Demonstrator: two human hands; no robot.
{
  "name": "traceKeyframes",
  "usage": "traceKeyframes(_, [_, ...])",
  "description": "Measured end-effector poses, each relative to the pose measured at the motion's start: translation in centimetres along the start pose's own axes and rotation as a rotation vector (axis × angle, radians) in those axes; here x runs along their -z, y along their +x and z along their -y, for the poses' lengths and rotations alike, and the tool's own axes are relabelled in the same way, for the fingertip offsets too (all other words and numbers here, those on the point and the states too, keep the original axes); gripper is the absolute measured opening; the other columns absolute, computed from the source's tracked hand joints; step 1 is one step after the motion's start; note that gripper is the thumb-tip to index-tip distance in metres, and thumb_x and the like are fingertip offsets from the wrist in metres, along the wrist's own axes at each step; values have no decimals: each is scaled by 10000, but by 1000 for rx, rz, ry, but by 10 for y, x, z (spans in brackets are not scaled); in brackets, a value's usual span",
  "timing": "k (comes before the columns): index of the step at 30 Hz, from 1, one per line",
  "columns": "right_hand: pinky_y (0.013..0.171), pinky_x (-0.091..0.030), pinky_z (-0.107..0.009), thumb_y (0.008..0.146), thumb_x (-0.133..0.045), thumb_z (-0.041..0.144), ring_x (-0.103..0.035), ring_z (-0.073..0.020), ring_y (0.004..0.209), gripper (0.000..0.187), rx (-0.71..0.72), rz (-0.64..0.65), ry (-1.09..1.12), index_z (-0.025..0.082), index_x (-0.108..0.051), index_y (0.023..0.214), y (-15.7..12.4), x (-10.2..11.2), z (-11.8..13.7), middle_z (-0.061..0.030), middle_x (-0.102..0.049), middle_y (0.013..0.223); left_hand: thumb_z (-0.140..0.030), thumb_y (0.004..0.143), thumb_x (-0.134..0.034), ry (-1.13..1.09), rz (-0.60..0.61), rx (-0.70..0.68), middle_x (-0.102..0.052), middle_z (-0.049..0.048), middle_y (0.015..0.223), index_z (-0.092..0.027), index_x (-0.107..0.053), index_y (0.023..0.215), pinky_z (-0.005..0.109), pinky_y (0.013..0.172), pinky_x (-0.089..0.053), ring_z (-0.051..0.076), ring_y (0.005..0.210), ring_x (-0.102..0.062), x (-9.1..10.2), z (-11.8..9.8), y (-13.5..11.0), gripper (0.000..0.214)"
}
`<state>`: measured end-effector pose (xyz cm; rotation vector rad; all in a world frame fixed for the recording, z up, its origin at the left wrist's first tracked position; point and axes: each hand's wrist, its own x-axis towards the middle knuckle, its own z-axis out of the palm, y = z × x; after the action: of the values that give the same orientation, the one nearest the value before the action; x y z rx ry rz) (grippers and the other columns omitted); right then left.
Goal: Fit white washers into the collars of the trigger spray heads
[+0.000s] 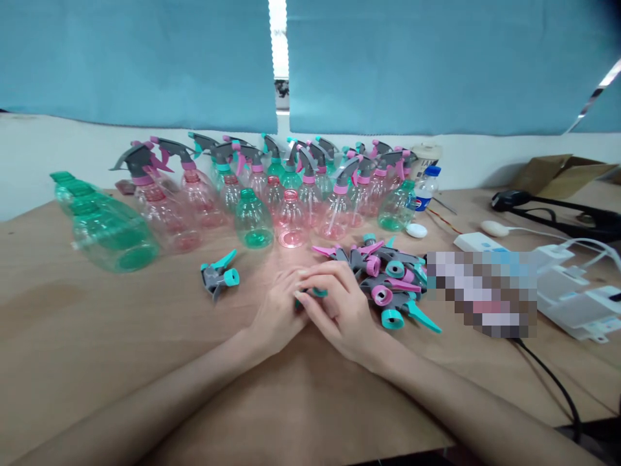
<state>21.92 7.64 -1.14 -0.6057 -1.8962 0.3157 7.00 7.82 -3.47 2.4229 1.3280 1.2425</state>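
Observation:
My left hand (281, 304) and my right hand (342, 310) meet over the middle of the table, fingers curled together. Between them shows a little of a teal-collared trigger spray head (319, 292); most of it is hidden by the fingers. Just right of my right hand lies a pile of loose grey spray heads (388, 285) with pink and teal collars and levers. A single teal-and-grey spray head (218, 275) lies apart, to the left of my left hand. Beyond my hands stand an open green bottle (255, 223) and an open pink bottle (290, 223).
Several bottles fitted with spray heads (337, 210) stand in rows at the back. Open green bottles (114, 226) are at the left. A blue-capped drink bottle (424, 191), white lid (416, 230), power strip (577, 304), black headset (557, 213) and cardboard box (557, 175) occupy the right.

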Motion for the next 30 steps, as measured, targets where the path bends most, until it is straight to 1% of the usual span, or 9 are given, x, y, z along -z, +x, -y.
traceKeyframes(3, [897,-470,-415,885,-542,185,-553,-216,1033,167,-26,-32,-34,213,-552,1049,-1,0,-3,-83,-596,1058,-206,863,-529,13,-35,10,-631,67,1102,-211,-516,1099,399,873,-499,222,1034,-593,17,0,-1,236])
traceKeyframes(6, [857,-488,-392,889,-539,181,-562,-203,978,167,-63,5,-27,208,-543,1054,-3,-3,-7,-73,-603,1005,-198,840,-605,58,-106,52,-653,45,1024,-216,-539,1046,377,842,-482,208,968,-594,28,3,-5,217])
traceKeyframes(9, [828,-495,-386,895,-530,190,-578,-199,930,140,-110,53,-7,215,-533,1032,-7,-6,-11,-57,-613,967,-233,829,-646,93,-160,39,-664,30,950,-216,-565,993,364,803,-470,203,895,-579,36,7,-9,184])
traceKeyframes(12, [798,-501,-376,887,-546,208,-582,-198,904,140,-149,79,5,212,-529,1026,-11,-9,-11,-55,-610,950,-251,836,-648,62,-158,14,-650,34,934,-212,-576,1009,350,779,-471,203,880,-557,37,7,-11,192])
traceKeyframes(15, [775,-511,-361,872,-565,201,-578,-186,885,230,-160,105,33,212,-508,1095,-14,-11,-10,-48,-598,951,-250,846,-634,48,-132,-1,-623,47,945,-209,-587,1064,353,792,-466,214,914,-536,34,3,-12,227])
traceKeyframes(18, [758,-534,-346,870,-565,191,-585,-179,897,309,-175,132,101,222,-474,1164,-16,-13,-9,-51,-593,1001,-265,850,-625,51,-122,27,-589,47,927,-221,-604,1079,360,807,-464,217,918,-532,32,0,-14,234])
traceKeyframes(22, [773,-554,-371,864,-582,218,-599,-198,936,338,-205,148,123,231,-463,1180,-18,-14,-8,-63,-585,1034,-260,832,-639,-9,-97,84,-568,46,931,-221,-613,1061,338,781,-485,206,897,-555,33,0,-16,234])
traceKeyframes(26, [764,-552,-385,865,-589,233,-605,-198,898,293,-145,141,46,234,-478,1136,-18,-13,-8,-68,-579,1047,-244,836,-622,-72,-45,99,-570,46,945,-215,-603,1063,291,689,-503,184,840,-573,34,1,-15,231])
traceKeyframes(30, [782,-536,-374,875,-575,217,-595,-195,904,241,-85,137,-29,233,-496,1102,-17,-12,-6,-57,-576,1002,-189,823,-621,-77,-56,90,-558,34,950,-222,-596,1064,271,663,-499,166,808,-564,33,1,-15,245])
